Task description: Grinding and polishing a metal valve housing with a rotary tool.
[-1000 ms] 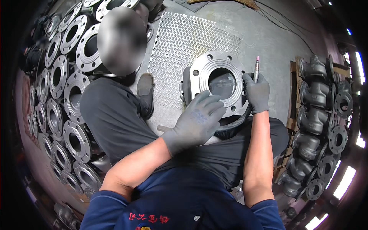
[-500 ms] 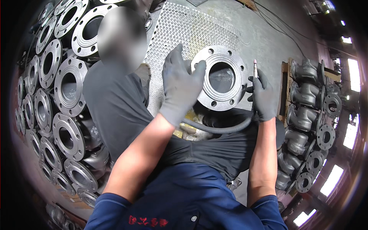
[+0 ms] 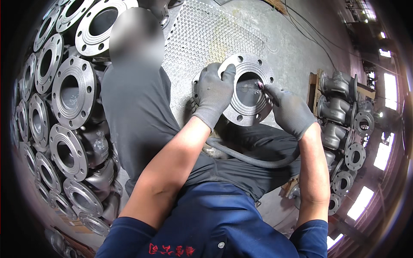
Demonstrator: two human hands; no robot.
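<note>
My left hand [image 3: 215,92] lies flat against the face of the flanged valve [image 3: 247,90], glove fingers [image 3: 228,71] spread and curled over the upper left rim of its round flange, gripping the edge rather than closing into a fist; the valve stands on the perforated metal plate [image 3: 202,38] just past my knees, its bolt-holed flange face turned up toward me, its body hidden behind the flange; my right hand [image 3: 290,112] is closed round a slim tool [image 3: 261,86], pinched between thumb and forefinger, whose tip reaches into the right side of the bore, touching or nearly touching the inner edge, I cannot tell which; a grey corrugated hose [image 3: 254,159] runs from under my right wrist across my dark trousers [image 3: 223,172] toward my left forearm; another person in a grey shirt [image 3: 133,112] sits close on my left, between me and the stacked flanged valves [image 3: 71,94] that fill the left side in rows, flange faces outward; on my right, near the concrete floor [image 3: 297,47], a second row of smaller grey valves [image 3: 344,116] rests on a wooden pallet [image 3: 314,92], well apart from the one under my hands; thin cables [image 3: 309,30] trail over the floor beyond.
</note>
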